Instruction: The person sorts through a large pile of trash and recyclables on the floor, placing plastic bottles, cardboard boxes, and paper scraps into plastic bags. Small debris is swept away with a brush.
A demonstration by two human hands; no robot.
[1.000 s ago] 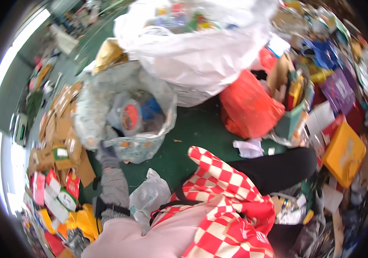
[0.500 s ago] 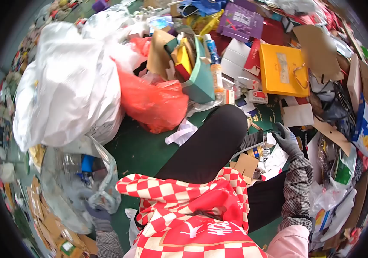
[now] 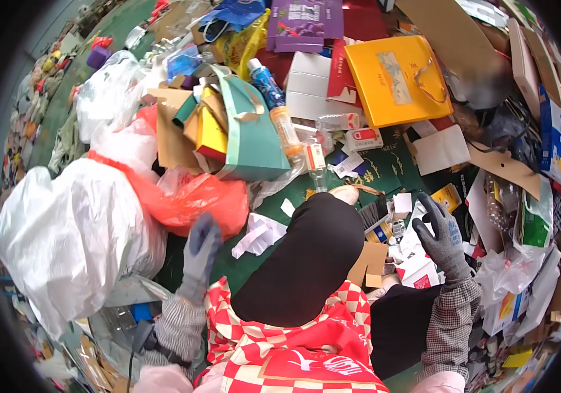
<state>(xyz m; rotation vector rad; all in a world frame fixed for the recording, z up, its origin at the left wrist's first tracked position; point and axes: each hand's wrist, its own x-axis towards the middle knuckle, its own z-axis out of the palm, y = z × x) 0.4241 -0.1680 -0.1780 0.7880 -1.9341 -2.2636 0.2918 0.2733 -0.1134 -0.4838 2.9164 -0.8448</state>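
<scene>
My left hand (image 3: 200,255), in a grey glove, hangs in front of the red plastic bag (image 3: 208,200), with its fingers stretched upward and slightly blurred. I see nothing held in it. A crumpled white paper (image 3: 261,234) lies just to its right. My right hand (image 3: 443,241), also gloved, has thumb and fingers apart and holds nothing. It hovers beside a pile with white paper scraps (image 3: 411,237), a white-and-red box (image 3: 419,271) and an opened brown carton (image 3: 367,263). A black-bristled brush (image 3: 374,209) lies left of that hand.
A big white sack (image 3: 74,236) stands at the left, above a clear plastic bag (image 3: 113,321). Ahead are a teal gift bag (image 3: 247,141) with boxes inside, a spray can (image 3: 267,85) and a yellow box (image 3: 395,82). Mixed cardboard and packaging crowd the right side.
My left hand has left the clear plastic bag and moved up and right, to the red bag. My right hand's fingers are spread wider. The view has shifted.
</scene>
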